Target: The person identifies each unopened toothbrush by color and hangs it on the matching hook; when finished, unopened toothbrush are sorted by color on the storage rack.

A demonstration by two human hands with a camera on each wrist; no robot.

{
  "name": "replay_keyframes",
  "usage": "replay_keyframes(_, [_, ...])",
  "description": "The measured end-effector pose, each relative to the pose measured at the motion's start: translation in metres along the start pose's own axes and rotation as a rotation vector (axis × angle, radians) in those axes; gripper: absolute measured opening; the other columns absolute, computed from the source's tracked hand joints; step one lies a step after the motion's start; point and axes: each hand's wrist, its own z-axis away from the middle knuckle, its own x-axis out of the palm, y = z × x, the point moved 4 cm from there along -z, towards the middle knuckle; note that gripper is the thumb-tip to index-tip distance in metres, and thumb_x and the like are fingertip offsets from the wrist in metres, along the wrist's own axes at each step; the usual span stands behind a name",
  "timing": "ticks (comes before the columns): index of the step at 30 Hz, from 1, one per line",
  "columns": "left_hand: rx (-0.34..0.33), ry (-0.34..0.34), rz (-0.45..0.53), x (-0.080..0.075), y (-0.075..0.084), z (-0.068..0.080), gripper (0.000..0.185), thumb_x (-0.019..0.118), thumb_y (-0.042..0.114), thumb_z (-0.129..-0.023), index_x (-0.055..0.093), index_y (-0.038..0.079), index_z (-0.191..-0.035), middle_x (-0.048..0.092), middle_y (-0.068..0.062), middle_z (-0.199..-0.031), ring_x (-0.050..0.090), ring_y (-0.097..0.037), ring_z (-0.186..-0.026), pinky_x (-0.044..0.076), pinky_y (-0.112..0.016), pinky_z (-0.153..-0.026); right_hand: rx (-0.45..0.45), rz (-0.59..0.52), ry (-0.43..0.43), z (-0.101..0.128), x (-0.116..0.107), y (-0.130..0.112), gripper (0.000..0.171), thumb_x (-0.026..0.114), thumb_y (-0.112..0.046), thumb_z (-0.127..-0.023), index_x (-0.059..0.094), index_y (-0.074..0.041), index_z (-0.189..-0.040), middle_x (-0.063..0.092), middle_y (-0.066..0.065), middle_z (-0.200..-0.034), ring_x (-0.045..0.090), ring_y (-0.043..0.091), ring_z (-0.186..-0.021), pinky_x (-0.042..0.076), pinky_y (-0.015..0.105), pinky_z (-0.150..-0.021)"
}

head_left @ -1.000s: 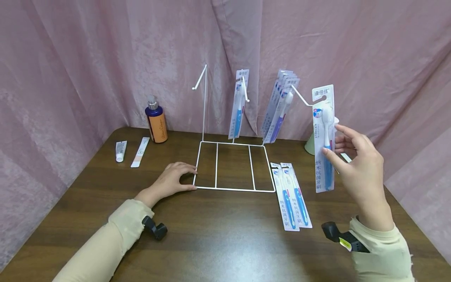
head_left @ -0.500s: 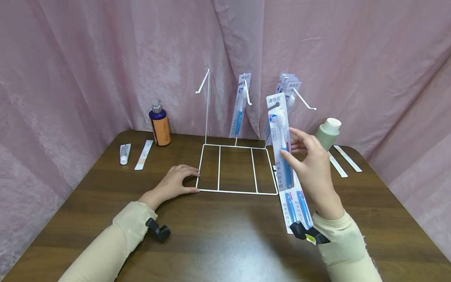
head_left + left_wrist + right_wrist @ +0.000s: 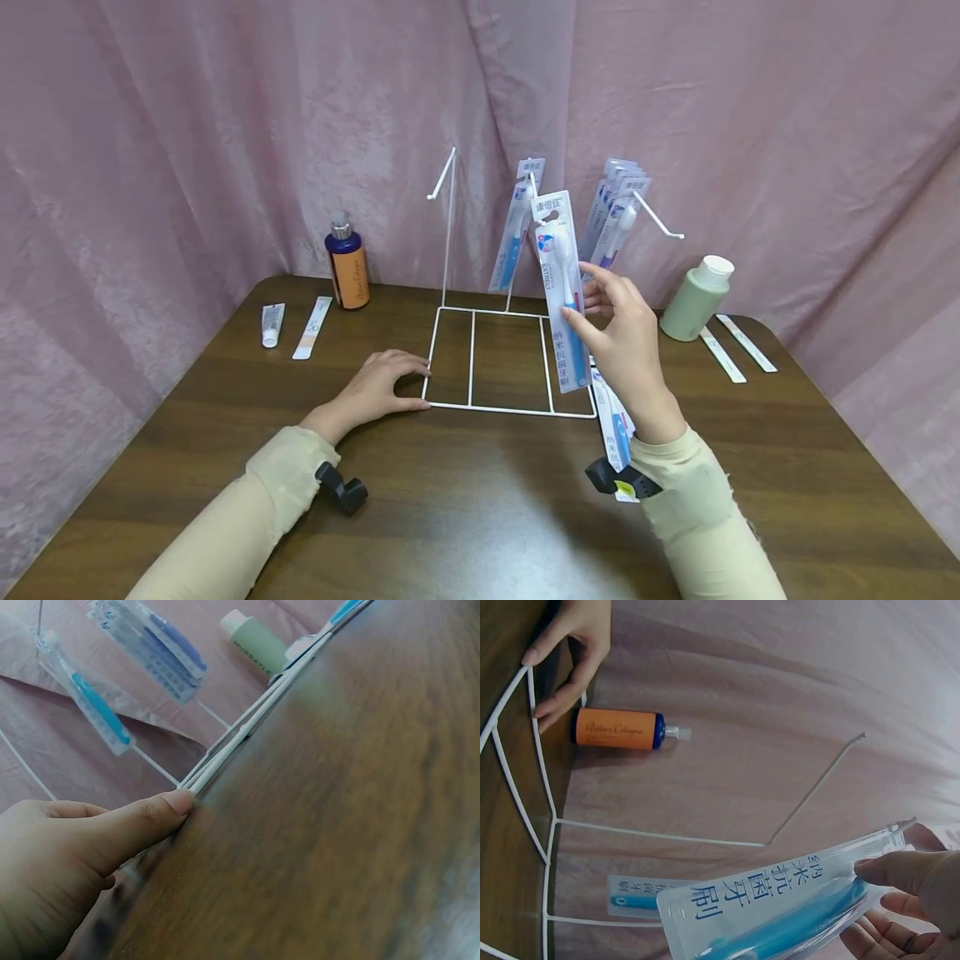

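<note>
My right hand [image 3: 618, 333] pinches a packaged toothbrush [image 3: 558, 283] with a blue handle between thumb and fingers. The package stands nearly upright in front of the middle hook of a white wire rack [image 3: 510, 410]. In the right wrist view, the blue handle [image 3: 787, 922] shows through the clear plastic. One blue toothbrush pack [image 3: 516, 233] hangs on the middle hook, partly behind the held one. Several packs [image 3: 618, 212] hang on the right hook [image 3: 660, 217]. My left hand [image 3: 375, 387] touches the rack's front left corner with the thumb and its left side with the fingers.
The left hook [image 3: 442, 173] carries nothing. Toothbrush packs [image 3: 613, 425] lie right of the rack, partly hidden by my right arm. A green bottle [image 3: 697, 298] and two white strips [image 3: 746, 342] stand at right. An orange bottle [image 3: 350, 271], small tube [image 3: 272, 325] and strip [image 3: 312, 327] are left.
My right hand has carried the toothbrush pack leftward from the right side of the table to the middle hook. My left hand stays at the rack's corner.
</note>
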Motion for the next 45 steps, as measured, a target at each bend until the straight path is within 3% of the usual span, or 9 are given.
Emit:
replay_keyframes(4, [-0.001, -0.010, -0.005, 0.001, -0.001, -0.001, 0.051, 0.076, 0.047, -0.077, 0.068, 0.018, -0.117, 0.062, -0.003, -0.131, 0.050, -0.027, -0.126, 0.033, -0.050, -0.108, -0.005, 0.005, -0.006, -0.001, 0.006, -0.001, 0.055, 0.078, 0.000, -0.076, 0.059, -0.001, -0.128, 0.061, 0.018, -0.099, 0.063, 0.026, -0.090, 0.055, 0.030, -0.080])
replay_keyframes(7, [-0.001, -0.010, -0.008, 0.001, -0.001, -0.001, 0.051, 0.076, 0.048, -0.077, 0.068, 0.018, -0.117, 0.062, -0.003, -0.131, 0.050, -0.026, -0.126, 0.034, -0.050, -0.108, -0.016, 0.004, -0.017, -0.002, 0.012, 0.000, 0.053, 0.077, 0.000, -0.077, 0.059, 0.000, -0.127, 0.061, 0.019, -0.099, 0.064, 0.027, -0.089, 0.056, 0.035, -0.081])
replay_keyframes(25, [0.000, -0.006, -0.004, 0.002, 0.000, 0.000, 0.051, 0.077, 0.047, -0.077, 0.067, 0.017, -0.117, 0.063, -0.003, -0.131, 0.051, -0.026, -0.125, 0.034, -0.051, -0.107, 0.049, -0.077, 0.085, -0.027, 0.054, 0.029, 0.048, 0.073, -0.001, -0.081, 0.057, 0.002, -0.126, 0.058, 0.022, -0.103, 0.061, 0.031, -0.094, 0.055, 0.037, -0.085])
replay_keyframes(33, [-0.013, -0.007, -0.007, 0.000, -0.001, 0.000, 0.051, 0.076, 0.048, -0.077, 0.068, 0.017, -0.117, 0.063, -0.003, -0.130, 0.051, -0.026, -0.125, 0.033, -0.050, -0.108, 0.103, -0.101, 0.076, -0.045, 0.073, 0.039, 0.048, 0.072, -0.002, -0.083, 0.055, 0.002, -0.127, 0.057, 0.023, -0.105, 0.060, 0.031, -0.097, 0.055, 0.033, -0.087])
replay_keyframes(45, [-0.015, -0.017, 0.006, 0.002, -0.003, 0.000, 0.051, 0.076, 0.047, -0.078, 0.067, 0.018, -0.118, 0.062, -0.003, -0.132, 0.050, -0.025, -0.126, 0.033, -0.051, -0.108, 0.132, -0.110, 0.070, -0.064, 0.083, 0.049, 0.044, 0.071, -0.002, -0.084, 0.054, 0.003, -0.124, 0.058, 0.022, -0.103, 0.061, 0.030, -0.096, 0.055, 0.034, -0.087])
